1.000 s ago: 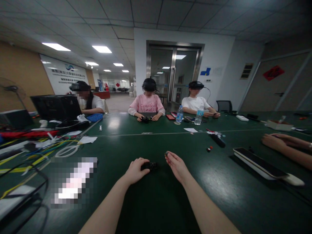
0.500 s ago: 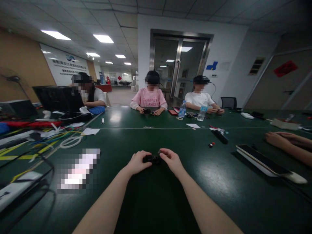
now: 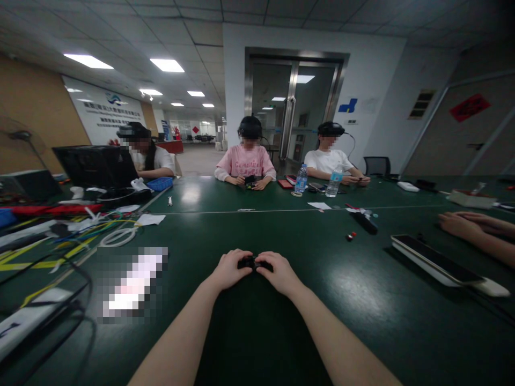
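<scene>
While the left hand [image 3: 232, 269] pinches the left end of a small black object [image 3: 244, 263], thumb against fingers, the right hand [image 3: 278, 272] pinches its right end. Object is at the green table [image 3: 193, 236], well in from the far edge; contact with surface unclear. Water bottle [image 3: 333, 185] near that edge.

Blue bskt [image 3: 160, 184] & wht paper [image 3: 151, 220] at L, 2 clear btls [image 3: 333, 185] across grn tbl [image 3: 209, 228].
</scene>
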A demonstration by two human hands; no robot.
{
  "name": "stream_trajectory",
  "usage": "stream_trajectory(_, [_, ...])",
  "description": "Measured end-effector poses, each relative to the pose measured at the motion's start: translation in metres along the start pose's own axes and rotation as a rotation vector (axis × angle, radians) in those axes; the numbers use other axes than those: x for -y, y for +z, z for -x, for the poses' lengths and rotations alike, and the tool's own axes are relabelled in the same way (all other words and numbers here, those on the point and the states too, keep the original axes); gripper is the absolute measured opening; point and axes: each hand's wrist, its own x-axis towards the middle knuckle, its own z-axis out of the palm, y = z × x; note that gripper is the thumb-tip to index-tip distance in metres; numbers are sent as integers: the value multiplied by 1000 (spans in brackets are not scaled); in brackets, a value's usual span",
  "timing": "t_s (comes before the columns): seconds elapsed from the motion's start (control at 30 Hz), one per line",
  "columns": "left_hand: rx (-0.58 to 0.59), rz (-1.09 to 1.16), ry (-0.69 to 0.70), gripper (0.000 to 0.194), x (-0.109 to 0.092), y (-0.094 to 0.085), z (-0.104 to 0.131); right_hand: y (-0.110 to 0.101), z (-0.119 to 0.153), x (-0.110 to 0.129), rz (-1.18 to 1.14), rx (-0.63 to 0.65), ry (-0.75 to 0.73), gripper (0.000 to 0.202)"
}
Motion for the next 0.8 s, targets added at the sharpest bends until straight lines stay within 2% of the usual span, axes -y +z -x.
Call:
stream_trajectory(0.1, [6, 6, 3, 41, 0, 0, 0, 1, 1, 0, 31, 14, -1, 21])
stream_trajectory(0.23, [4, -12, -8, 40, -2, -2, 1, -1, -1, -3, -111, -5, 53, 31])
stream_trajectory(0.3, [8, -15, -22, 39, -4, -4, 2, -6, -4, -9, -213, -65, 108, 33])
stream_trajectory(0.37, [6, -17, -42, 40, -5, -5, 2, -13, -8, -17, -368, -192, 177, 35])
stream_trajectory(0.43, [-2, -29, -71, 42, -6, -4, 2, -21, -13, -25, -574, -295, 257, 36])
stream_trajectory(0.5, [-7, -40, -93, 44, -5, -3, 1, -29, -16, -33, -778, -336, 317, 35])
stream_trajectory(0.6, [-16, -46, -96, 42, -1, 0, 0, -35, -18, -40, -893, -338, 358, 29])
stream_trajectory(0.8, [16, -87, -122, 38, 0, -2, -3, -36, -18, -40, -934, -340, 379, 25])
